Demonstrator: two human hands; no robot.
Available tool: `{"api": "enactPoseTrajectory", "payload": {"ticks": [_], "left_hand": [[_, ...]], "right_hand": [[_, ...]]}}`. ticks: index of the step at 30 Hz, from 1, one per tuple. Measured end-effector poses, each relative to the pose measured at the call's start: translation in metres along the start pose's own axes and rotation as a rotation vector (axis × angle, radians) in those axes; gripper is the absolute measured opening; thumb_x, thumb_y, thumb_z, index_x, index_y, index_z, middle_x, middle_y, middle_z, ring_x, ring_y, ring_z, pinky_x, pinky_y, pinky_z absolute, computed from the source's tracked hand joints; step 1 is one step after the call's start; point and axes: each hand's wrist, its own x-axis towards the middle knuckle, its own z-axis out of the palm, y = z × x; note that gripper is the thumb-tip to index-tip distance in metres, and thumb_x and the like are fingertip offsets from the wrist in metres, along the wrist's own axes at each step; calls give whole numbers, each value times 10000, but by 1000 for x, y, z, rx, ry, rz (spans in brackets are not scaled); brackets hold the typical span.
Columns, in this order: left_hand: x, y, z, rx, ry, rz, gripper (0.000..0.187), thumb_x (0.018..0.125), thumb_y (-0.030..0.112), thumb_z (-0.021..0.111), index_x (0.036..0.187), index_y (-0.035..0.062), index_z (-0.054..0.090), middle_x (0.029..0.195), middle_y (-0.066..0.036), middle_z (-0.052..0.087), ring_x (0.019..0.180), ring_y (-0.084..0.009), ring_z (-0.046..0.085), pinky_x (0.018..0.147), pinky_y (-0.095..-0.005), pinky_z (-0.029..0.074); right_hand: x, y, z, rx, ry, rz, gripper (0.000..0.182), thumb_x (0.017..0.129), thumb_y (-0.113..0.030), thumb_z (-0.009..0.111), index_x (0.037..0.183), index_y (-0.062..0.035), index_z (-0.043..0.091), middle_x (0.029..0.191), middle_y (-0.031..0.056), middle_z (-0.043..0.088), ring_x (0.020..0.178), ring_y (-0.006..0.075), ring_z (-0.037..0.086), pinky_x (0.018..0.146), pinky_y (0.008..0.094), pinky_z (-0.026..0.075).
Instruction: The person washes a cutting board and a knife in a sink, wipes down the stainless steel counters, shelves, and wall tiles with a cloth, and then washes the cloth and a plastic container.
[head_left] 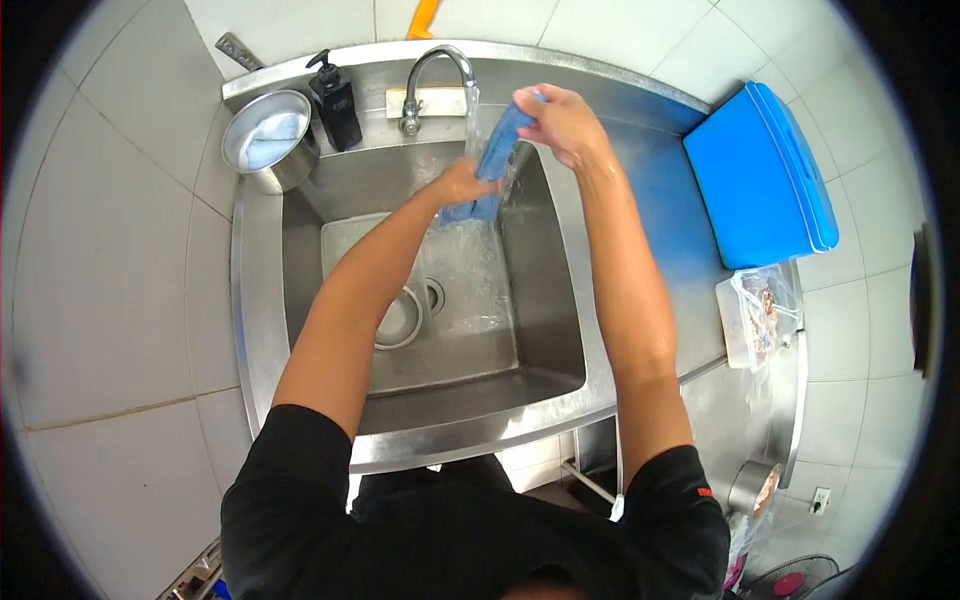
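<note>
A wet blue cloth (499,150) hangs at a slant over the sink, beside the stream of water from the curved faucet (437,55). My right hand (560,122) pinches its upper end, above the sink's back right corner. Lower down, my left hand (466,184) is closed round the cloth, and the loose end drapes below the fingers. Part of the left hand's grip is hidden by the cloth and water. Beneath both hands lies the metal sink basin (545,290), with water splashing on its floor.
Left of the faucet stand a black pump bottle (336,103) and a metal pot (292,165) with a light blue cloth inside. A round white item (417,330) sits near the drain. On the right counter are a blue cooler box (745,190) and a plastic container (738,320).
</note>
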Motion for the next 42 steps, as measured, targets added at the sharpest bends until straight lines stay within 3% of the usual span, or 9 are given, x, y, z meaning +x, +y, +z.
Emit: {"api": "enactPoseTrajectory", "payload": {"ticks": [10,19,22,25,27,31,34,39,42], "left_hand": [[26,-10,-7,565,308,95,328,681,78,563,1005,51,604,922,-208,630,839,-320,610,731,-402,477],[7,-43,-4,-375,517,-313,408,706,21,502,1108,0,571,1065,-213,604,1009,-294,588,790,-353,474],[-1,-8,-1,-379,502,-234,368,684,-38,477,1030,-7,597,880,-166,645,820,-246,613,729,-340,474],[1,8,8,-119,551,-210,358,694,-43,475,1028,-4,599,895,-151,645,834,-220,613,728,-325,476],[8,3,13,-21,465,-96,327,706,-36,489,1013,-13,602,942,-148,640,873,-204,608,744,-310,473],[-9,-20,1,-226,390,-152,339,720,-30,490,1048,-18,574,954,-130,629,880,-196,597,758,-308,471],[-36,-24,1,-553,416,-147,356,744,-32,462,1092,-8,536,936,-98,613,832,-181,592,753,-304,476],[-64,-30,3,-1008,589,-80,326,815,26,396,1123,26,502,972,-111,590,867,-198,586,799,-332,483],[-57,-38,5,-1430,650,43,319,835,37,384,1132,43,500,994,-128,587,901,-224,585,838,-373,478]], "right_hand": [[18,74,4,-466,-152,-14,108,760,-30,593,864,-31,621,736,38,604,615,120,531,574,257,437],[92,49,53,-59,-249,8,135,837,-43,528,941,-44,615,854,30,621,760,112,575,645,262,488],[94,29,54,-188,-468,28,157,845,-46,518,961,-48,624,867,33,628,763,104,581,654,251,486],[99,31,72,-692,-291,-279,250,838,-41,514,1065,-64,616,975,78,640,829,176,616,718,294,501],[132,66,78,-911,-206,-1163,298,843,-128,545,1133,-69,578,1105,123,606,941,270,604,881,369,455],[123,88,76,-1346,-203,-980,368,847,-189,537,1208,-113,542,1196,139,560,1064,298,547,944,387,406],[99,112,75,-1311,-334,-322,446,855,-213,525,1272,-64,476,1262,124,519,1130,272,503,952,323,393],[44,165,76,81,-323,-143,698,882,-515,471,1360,-23,344,1252,114,515,1161,208,466,1005,335,320],[-13,179,96,18,-335,-226,571,849,-322,589,1300,-23,407,1193,103,530,1099,181,491,961,316,359]]}}
